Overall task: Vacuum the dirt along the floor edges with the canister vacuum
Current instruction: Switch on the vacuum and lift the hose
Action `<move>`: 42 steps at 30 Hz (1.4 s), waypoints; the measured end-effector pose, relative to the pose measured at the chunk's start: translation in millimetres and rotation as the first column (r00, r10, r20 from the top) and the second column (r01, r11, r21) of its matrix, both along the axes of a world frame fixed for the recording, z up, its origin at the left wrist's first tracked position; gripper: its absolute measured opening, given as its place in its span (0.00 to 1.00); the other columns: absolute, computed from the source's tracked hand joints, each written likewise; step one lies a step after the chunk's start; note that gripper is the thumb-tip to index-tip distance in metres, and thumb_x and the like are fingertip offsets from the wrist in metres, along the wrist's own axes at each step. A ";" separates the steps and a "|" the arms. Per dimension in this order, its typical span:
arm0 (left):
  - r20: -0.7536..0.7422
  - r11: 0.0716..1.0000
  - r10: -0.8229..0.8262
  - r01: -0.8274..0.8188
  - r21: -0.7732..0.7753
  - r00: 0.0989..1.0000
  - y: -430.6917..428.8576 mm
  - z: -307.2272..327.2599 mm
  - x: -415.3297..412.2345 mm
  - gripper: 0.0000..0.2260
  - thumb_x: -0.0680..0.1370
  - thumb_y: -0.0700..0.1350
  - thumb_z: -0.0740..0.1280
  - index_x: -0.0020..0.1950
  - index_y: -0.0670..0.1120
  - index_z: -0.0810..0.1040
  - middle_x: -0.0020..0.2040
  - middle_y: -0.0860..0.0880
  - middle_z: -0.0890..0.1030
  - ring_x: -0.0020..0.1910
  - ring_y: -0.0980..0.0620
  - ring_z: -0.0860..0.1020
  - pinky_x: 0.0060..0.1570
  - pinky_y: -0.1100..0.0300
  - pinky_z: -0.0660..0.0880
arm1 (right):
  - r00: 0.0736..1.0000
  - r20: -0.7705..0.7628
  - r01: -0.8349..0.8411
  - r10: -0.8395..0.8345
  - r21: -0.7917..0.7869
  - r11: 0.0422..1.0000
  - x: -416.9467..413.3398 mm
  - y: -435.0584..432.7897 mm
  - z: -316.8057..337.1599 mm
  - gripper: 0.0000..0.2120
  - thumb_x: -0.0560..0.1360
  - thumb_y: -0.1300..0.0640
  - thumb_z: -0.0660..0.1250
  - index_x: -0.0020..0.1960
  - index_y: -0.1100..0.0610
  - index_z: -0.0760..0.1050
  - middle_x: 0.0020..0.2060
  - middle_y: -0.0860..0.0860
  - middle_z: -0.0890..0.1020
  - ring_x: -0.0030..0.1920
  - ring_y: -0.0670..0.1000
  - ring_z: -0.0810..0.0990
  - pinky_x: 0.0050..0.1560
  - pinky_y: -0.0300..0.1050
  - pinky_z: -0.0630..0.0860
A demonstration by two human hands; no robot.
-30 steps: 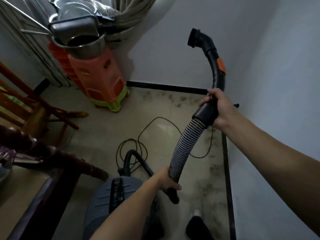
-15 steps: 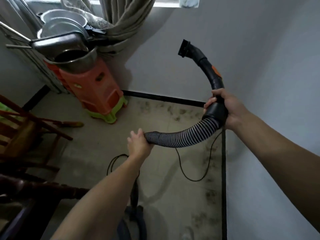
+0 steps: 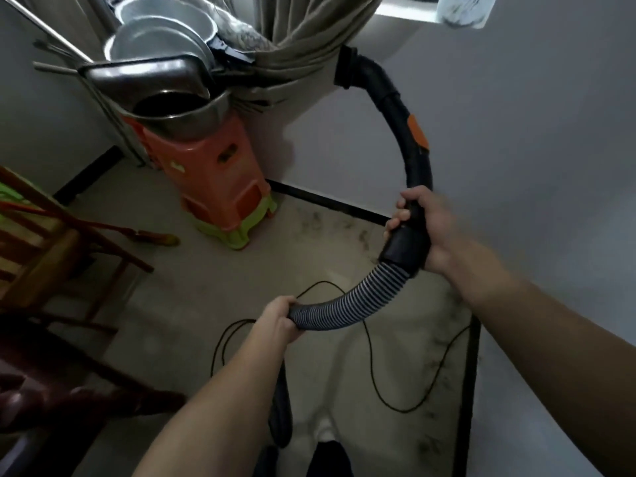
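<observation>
- The right hand [image 3: 432,232] grips the black handle [image 3: 414,173] of the vacuum hose, fingers [image 3: 399,215] curled round it just above the cuff.
- The left hand [image 3: 277,320] holds the ribbed hose [image 3: 347,306] lower down, fingers wrapped round it.
- The handle curves up to an open nozzle end [image 3: 346,72], raised off the floor near the curtain [image 3: 309,29].
- Dirt [image 3: 430,370] lies on the floor [image 3: 192,304] along the right wall's dark edge.
- A cord [image 3: 375,383] loops on the floor.
- Stools [image 3: 216,180] carry metal basins [image 3: 161,39].

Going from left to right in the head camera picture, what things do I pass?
Wooden chair, orange stools, left hand holding the ribbed hose, right hand gripping the black handle, white wall.
</observation>
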State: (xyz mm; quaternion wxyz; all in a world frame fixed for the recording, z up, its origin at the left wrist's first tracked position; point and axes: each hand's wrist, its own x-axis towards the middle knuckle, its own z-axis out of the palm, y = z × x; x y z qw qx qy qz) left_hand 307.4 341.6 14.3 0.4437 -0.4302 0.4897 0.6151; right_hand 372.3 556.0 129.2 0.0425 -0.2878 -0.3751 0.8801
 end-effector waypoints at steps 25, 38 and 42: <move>-0.071 0.948 0.304 -0.294 0.119 0.950 153.5 -99.2 -330.5 0.03 0.75 0.37 0.66 0.44 0.38 0.73 0.43 0.42 0.78 0.43 0.45 0.78 0.45 0.48 0.78 | 0.885 0.260 0.451 -0.385 -0.281 0.847 -293.9 246.7 -184.6 0.08 0.60 0.63 0.69 0.34 0.56 0.70 0.30 0.49 0.75 0.32 0.49 0.78 0.42 0.42 0.79; -0.157 0.357 -0.932 0.755 -0.551 0.327 150.2 -245.6 -294.6 0.17 0.72 0.34 0.66 0.59 0.47 0.73 0.54 0.49 0.74 0.55 0.49 0.74 0.49 0.60 0.74 | 0.969 0.242 0.021 0.053 -0.293 0.956 -408.7 249.6 -279.0 0.15 0.73 0.58 0.68 0.31 0.55 0.67 0.24 0.49 0.72 0.26 0.47 0.72 0.34 0.37 0.73; -0.332 0.454 -0.828 0.888 0.078 0.452 198.6 -231.2 -283.6 0.33 0.70 0.31 0.69 0.72 0.49 0.65 0.62 0.50 0.73 0.62 0.55 0.70 0.56 0.63 0.72 | 0.944 0.256 -0.117 0.210 -0.334 0.935 -418.1 219.6 -307.7 0.13 0.73 0.57 0.69 0.32 0.54 0.68 0.24 0.48 0.72 0.26 0.47 0.72 0.35 0.39 0.72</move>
